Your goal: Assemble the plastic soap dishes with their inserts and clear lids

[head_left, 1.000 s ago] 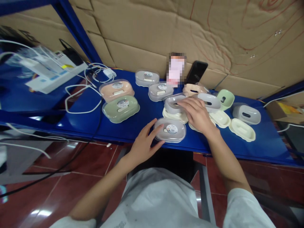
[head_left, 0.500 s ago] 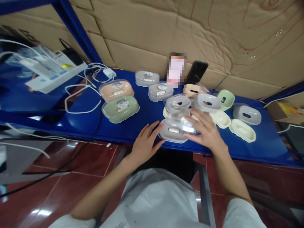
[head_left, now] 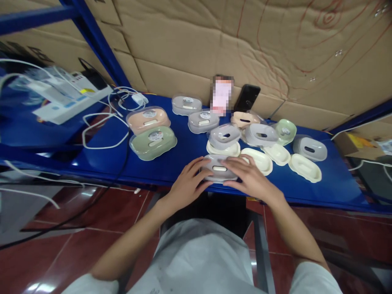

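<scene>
At the front edge of the blue shelf sits a grey soap box [head_left: 219, 174] with a pale oval piece in its middle and what looks like a clear lid over it. My left hand [head_left: 190, 179] curls round its left side, fingertips on the rim. From the right, my right hand [head_left: 248, 175] grips the other side, fingers on top and thumb at the front. Just behind are a grey tray with a slot [head_left: 224, 136] and a cream insert [head_left: 231, 149]. Another cream insert [head_left: 259, 161] lies beside my right hand.
Lidded boxes in peach [head_left: 148, 121], green [head_left: 153, 143] and grey [head_left: 203, 121] stand to the left and back. More trays [head_left: 310, 148] and inserts [head_left: 305, 168] spread rightward. Two phones [head_left: 247, 98] lean on the cardboard [head_left: 183, 49]. A power strip [head_left: 73, 104] with cables lies at far left.
My right hand has brought the clear lid left and down onto the grey box. Both hands now hold its sides; the cream insert on the right has come into view.
</scene>
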Action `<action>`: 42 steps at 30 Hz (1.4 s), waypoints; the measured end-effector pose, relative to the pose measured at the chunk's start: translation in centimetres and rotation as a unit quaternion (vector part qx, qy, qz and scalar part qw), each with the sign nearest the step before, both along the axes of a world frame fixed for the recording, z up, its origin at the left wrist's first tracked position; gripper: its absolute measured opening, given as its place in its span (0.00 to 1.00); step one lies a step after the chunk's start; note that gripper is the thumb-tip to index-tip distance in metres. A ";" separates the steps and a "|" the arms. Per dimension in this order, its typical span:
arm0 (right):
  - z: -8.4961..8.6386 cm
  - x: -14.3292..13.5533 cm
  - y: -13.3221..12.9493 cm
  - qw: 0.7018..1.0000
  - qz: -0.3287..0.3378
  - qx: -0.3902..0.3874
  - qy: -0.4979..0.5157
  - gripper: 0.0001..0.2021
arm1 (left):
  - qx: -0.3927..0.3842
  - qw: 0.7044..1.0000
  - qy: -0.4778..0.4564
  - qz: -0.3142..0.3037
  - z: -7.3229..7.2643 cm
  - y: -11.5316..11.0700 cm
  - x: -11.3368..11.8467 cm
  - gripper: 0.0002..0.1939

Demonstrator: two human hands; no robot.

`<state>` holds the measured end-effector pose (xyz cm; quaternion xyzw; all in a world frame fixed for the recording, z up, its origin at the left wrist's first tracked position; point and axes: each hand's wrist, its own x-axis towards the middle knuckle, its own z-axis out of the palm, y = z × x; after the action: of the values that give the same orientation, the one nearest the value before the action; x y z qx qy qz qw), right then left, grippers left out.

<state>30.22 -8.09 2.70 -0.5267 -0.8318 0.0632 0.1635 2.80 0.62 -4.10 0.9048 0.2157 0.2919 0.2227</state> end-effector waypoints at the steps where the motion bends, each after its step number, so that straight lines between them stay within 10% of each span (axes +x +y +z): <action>1: -0.4 -1.0 -0.1 1.000 0.003 -0.007 0.002 0.26 | -0.008 1.000 -0.014 0.010 -0.1 0.0 0.0 0.11; 13: -1.1 0.3 -0.6 0.988 -0.058 0.142 0.026 0.14 | -0.063 0.997 0.028 0.043 -0.5 -0.3 -0.2 0.48; 18: 0.5 6.7 1.0 0.935 -0.241 0.261 -0.003 0.18 | 0.001 0.998 0.059 0.008 -0.3 -0.5 -0.1 0.22; 23: 2.2 11.2 4.7 0.929 -0.304 0.212 -0.023 0.24 | 0.008 0.999 0.040 0.005 -0.2 -0.6 -0.1 0.12; 32: 0.7 -1.9 0.8 0.998 0.021 0.051 -0.002 0.23 | -0.040 0.992 -0.118 0.005 1.2 0.3 0.6 0.10; 35: 1.0 -1.4 0.5 0.993 -0.025 0.110 -0.019 0.16 | -0.024 0.994 -0.109 0.013 2.9 2.6 1.6 0.14; 42: 1.4 9.2 3.8 0.930 -0.269 0.246 -0.051 0.18 | -0.007 0.983 0.111 0.143 5.5 14.2 6.4 0.42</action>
<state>39.45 -4.27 4.07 -0.6767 -0.6552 -0.2170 0.2565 9.22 14.85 1.38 0.8899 0.3685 0.2167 0.1592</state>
